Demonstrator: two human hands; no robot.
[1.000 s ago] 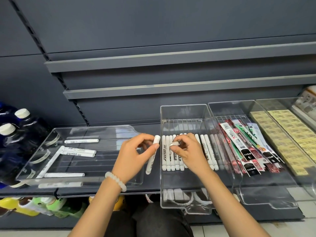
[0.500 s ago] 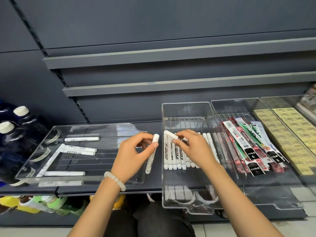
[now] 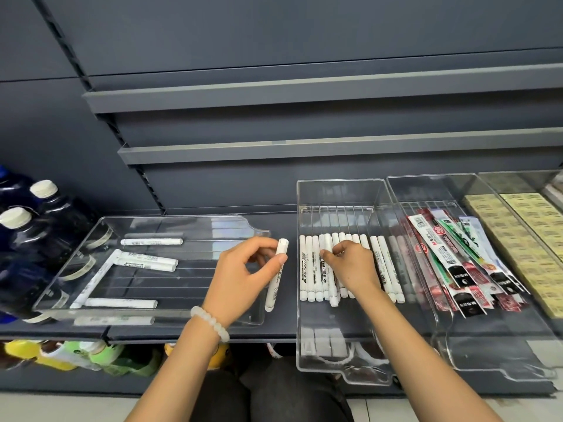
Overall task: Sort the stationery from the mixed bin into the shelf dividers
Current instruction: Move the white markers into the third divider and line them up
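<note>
My left hand [image 3: 243,275] pinches a white marker [image 3: 275,278], upright, in the gap between two clear trays. The wide left tray [image 3: 189,284] holds several loose white markers [image 3: 146,260] lying at different angles. The narrower middle tray [image 3: 338,193] holds a neat row of white markers [image 3: 310,269]. My right hand [image 3: 353,266] lies over that row, its curled fingers and thumb pinching the top end of one marker [image 3: 332,295], which lies in the row and sticks out a little nearer to me than its neighbours.
A third clear tray [image 3: 405,190] on the right holds packaged pens [image 3: 457,266]. Yellow boxes [image 3: 518,239] fill the tray beyond it. Dark blue bottles [image 3: 33,229] stand at the shelf's left end. Coloured bottles [image 3: 76,354] lie on the shelf below. Grey shelf rails run above.
My right hand lifted a marker slantwise above the row, then lowered it in line among the others. My left hand has kept its marker in about the same place.
</note>
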